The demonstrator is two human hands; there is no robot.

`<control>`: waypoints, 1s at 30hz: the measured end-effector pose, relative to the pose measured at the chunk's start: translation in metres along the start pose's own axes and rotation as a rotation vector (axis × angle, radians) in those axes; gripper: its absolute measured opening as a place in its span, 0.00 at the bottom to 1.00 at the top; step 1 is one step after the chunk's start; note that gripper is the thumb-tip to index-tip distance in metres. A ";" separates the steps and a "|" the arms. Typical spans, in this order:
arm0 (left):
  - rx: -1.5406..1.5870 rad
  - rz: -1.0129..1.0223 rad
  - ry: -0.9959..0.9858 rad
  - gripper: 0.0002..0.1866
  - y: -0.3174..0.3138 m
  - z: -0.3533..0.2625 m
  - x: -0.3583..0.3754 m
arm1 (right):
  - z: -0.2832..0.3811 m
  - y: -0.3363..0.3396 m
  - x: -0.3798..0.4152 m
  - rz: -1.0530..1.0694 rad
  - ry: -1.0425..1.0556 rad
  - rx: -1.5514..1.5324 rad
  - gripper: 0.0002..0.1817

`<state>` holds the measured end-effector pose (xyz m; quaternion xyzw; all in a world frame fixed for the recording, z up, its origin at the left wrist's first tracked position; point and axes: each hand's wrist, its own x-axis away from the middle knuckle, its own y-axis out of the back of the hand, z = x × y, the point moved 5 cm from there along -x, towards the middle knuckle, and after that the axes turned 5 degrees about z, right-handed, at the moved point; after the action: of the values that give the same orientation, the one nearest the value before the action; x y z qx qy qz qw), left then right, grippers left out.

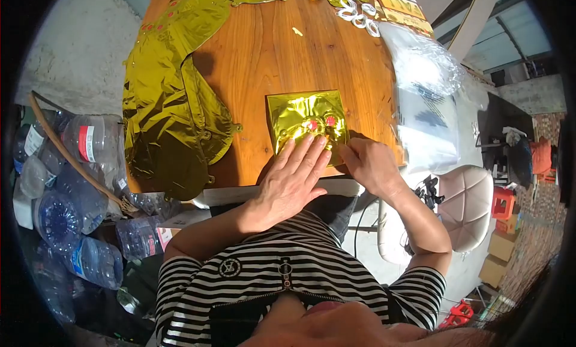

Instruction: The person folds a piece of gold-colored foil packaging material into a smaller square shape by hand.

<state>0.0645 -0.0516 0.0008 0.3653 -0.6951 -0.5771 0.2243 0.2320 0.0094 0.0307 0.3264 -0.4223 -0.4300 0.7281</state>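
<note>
A folded square of shiny gold foil (pixel 294 107) with red marks lies near the front edge of the wooden table. My left hand (pixel 294 173) rests flat on its lower part, fingers stretched out and pointing away from me. Beside the square's lower right corner, my right hand (pixel 373 164) is closed, with thumb and fingers pressed together at the foil's edge; what the fingertips hold is too small to make out. A large crumpled gold foil sheet (pixel 162 101) spreads over the left side of the table and hangs over its front edge.
White rings (pixel 357 15) and printed packets (pixel 402 8) lie at the table's back right. Clear plastic bags (pixel 426 107) cover the right edge. Large plastic bottles (pixel 96 143) are piled at the left. A pale padded chair (pixel 465 209) stands at the right.
</note>
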 end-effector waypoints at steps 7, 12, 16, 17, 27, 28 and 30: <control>0.083 -0.037 0.003 0.47 0.003 0.002 0.002 | 0.012 0.006 0.006 -0.122 0.081 0.023 0.20; 0.380 -0.435 0.171 0.51 0.037 0.033 0.029 | -0.002 0.002 0.012 -0.149 0.267 -0.108 0.15; 0.265 -0.287 0.310 0.49 0.047 0.051 0.051 | -0.013 -0.004 0.024 -0.153 0.514 -0.028 0.11; 0.249 -0.219 0.224 0.47 0.042 0.049 0.052 | -0.013 -0.006 0.029 -0.209 0.611 0.016 0.12; 0.102 -0.224 -0.017 0.33 0.029 0.038 0.053 | -0.014 -0.002 0.032 -0.180 0.712 0.117 0.14; 0.120 -0.181 -0.013 0.34 0.034 0.036 0.049 | -0.015 -0.004 0.031 -0.144 0.733 0.136 0.15; 0.133 -0.143 -0.010 0.35 0.041 0.037 0.039 | -0.015 -0.007 0.029 -0.113 0.757 0.158 0.15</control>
<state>0.0026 -0.0554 0.0272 0.4252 -0.7050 -0.5462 0.1544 0.2513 -0.0183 0.0281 0.5399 -0.1370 -0.2846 0.7802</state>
